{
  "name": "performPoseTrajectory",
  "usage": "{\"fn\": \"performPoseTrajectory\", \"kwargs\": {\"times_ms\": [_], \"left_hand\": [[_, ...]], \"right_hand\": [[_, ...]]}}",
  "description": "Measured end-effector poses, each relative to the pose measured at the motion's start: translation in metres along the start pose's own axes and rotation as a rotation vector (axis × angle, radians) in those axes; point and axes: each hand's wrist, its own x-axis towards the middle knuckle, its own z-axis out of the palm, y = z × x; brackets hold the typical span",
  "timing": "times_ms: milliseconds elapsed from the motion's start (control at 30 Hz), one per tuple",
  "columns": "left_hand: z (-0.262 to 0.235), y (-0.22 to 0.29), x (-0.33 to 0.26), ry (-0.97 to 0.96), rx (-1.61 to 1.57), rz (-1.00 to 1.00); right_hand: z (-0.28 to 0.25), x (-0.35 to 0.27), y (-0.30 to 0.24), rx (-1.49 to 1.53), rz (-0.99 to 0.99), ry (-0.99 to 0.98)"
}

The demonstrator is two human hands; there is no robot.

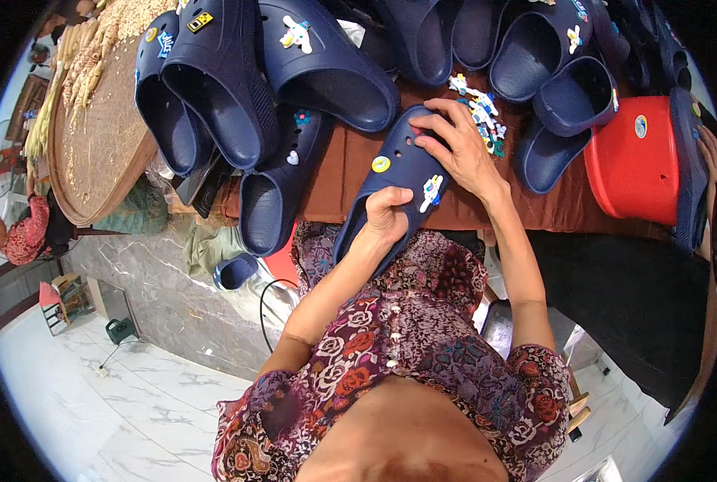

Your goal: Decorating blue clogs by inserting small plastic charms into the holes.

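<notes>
A navy blue clog (392,161) is held at a slant over the table's near edge, toe pointing away. My left hand (385,215) is closed round its side, with the thumb lying over the upper. On the upper are a round yellow charm (381,164) and a white-and-blue figure charm (431,193); several holes are bare. My right hand (465,154) bends over the toe, its thumb and fingertips pinched together at a hole. Whatever sits between those fingertips is too small to make out. Loose white, blue and green charms (481,108) lie just beyond my right hand.
Several navy clogs (222,104) crowd the brown-covered table (551,205), some with charms. A red stool-like plastic piece (633,161) stands at right, beside another person's hand (710,153). At left is a round tray (105,161) with pale kernels; a person (27,233) is farther off.
</notes>
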Motion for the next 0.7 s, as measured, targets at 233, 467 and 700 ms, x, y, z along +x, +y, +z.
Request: {"fn": "performPoseTrajectory", "kwargs": {"times_ms": [233, 467, 700], "left_hand": [[-0.005, 0.001, 0.001, -0.033, -0.058, -0.061], [-0.005, 0.0, 0.0, -0.03, -0.033, -0.036], [-0.008, 0.002, 0.001, -0.067, -0.079, -0.082]], "right_hand": [[0.0, 0.009, 0.01, 0.067, 0.009, -0.055], [0.001, 0.016, 0.009, 0.119, 0.139, 0.013], [0.008, 0.013, -0.004, -0.081, 0.08, 0.094]]}}
